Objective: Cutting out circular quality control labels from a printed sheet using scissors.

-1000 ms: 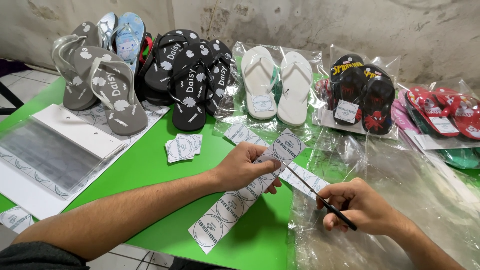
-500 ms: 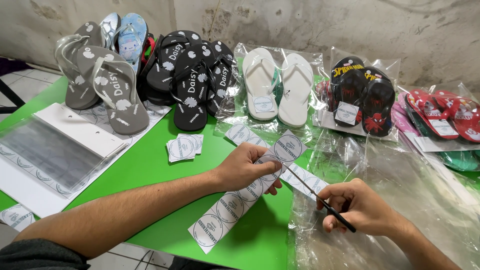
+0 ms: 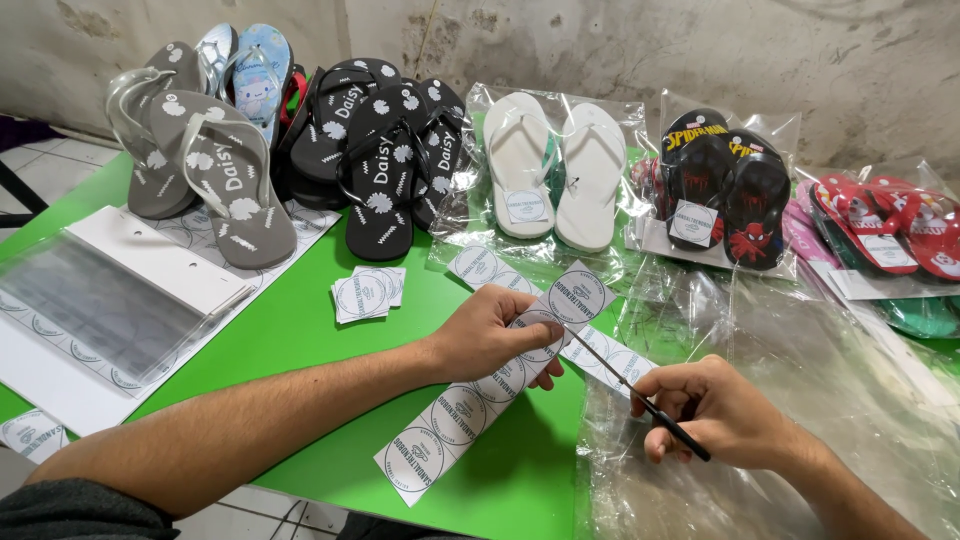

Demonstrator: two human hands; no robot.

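Left hand (image 3: pixel 497 335) grips a long paper strip of round labels (image 3: pixel 480 395), fingers curled over its upper part, and holds it slanted above the green desk (image 3: pixel 300 350). Right hand (image 3: pixel 715 410) is clenched round the handles of a small pair of scissors (image 3: pixel 635 392), whose thin blades point up-left and meet the strip's edge just beside the left thumb (whether the blades are parted is too fine to tell). A second label strip (image 3: pixel 600 350) lies under them, partly on crinkled clear plastic bags (image 3: pixel 790 400). Near the left forearm sits a little pile of cut square labels (image 3: pixel 367 293). Farther left lies a white label sheet under a clear sleeve (image 3: pixel 110 300). Along the back stand grey flip-flops (image 3: pixel 215 175), black ones (image 3: pixel 385 150), a bagged white pair (image 3: pixel 555 165), a bagged black-and-red pair (image 3: pixel 725 190) and red ones (image 3: pixel 885 230).
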